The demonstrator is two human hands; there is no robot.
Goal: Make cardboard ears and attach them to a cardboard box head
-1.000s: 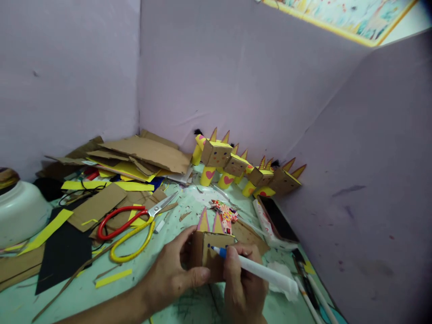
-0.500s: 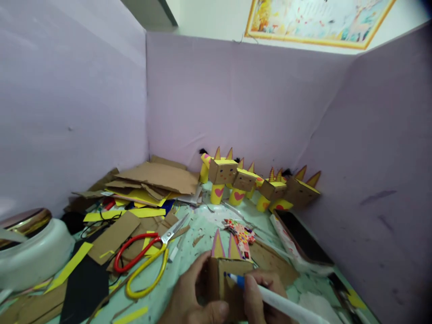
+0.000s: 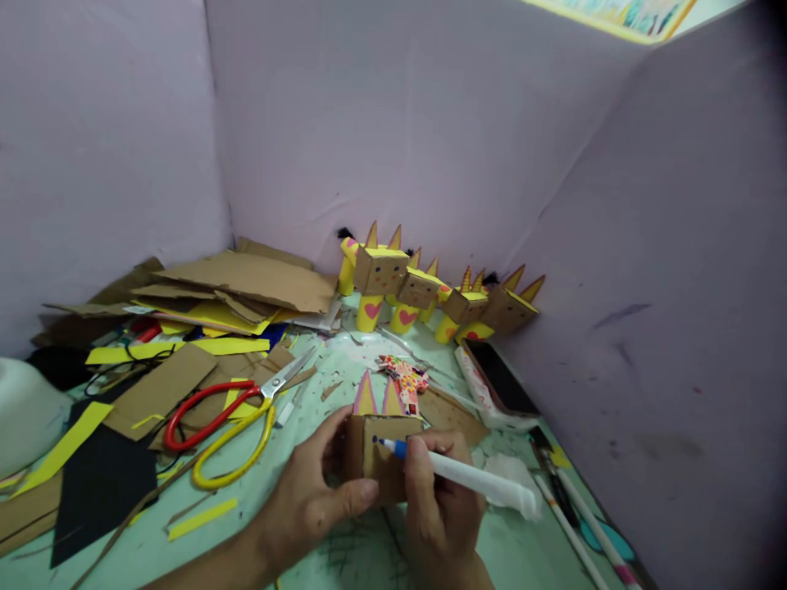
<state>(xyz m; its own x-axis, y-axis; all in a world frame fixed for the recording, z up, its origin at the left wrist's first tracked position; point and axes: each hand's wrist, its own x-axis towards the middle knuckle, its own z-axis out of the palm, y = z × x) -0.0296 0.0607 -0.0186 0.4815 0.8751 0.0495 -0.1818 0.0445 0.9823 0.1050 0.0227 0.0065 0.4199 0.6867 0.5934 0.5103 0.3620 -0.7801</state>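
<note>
A small cardboard box head (image 3: 387, 471) with two pointed, pink-edged ears stands near the front of the table. My left hand (image 3: 316, 483) grips it from the left side, thumb along its front. In my right hand (image 3: 443, 492) is a white marker (image 3: 479, 477) with a blue tip section. Its point meets the box's front face, beside a dark dot at the upper left. Just behind the box lies a patterned paper piece (image 3: 404, 377) in red, white and yellow.
Red-and-yellow scissors (image 3: 246, 410) lie open at left, among cardboard and yellow scraps. Several finished cardboard-headed figures (image 3: 381, 274) line the back. At right are a phone (image 3: 501, 378), a crumpled white tissue (image 3: 513, 483) and brushes (image 3: 571, 524). Lilac panels (image 3: 399, 123) enclose the table.
The view has tilted down and turned right, so the scene sits higher and further left. The left hand keeps its hold on the box, and the marker tip stays at its face.
</note>
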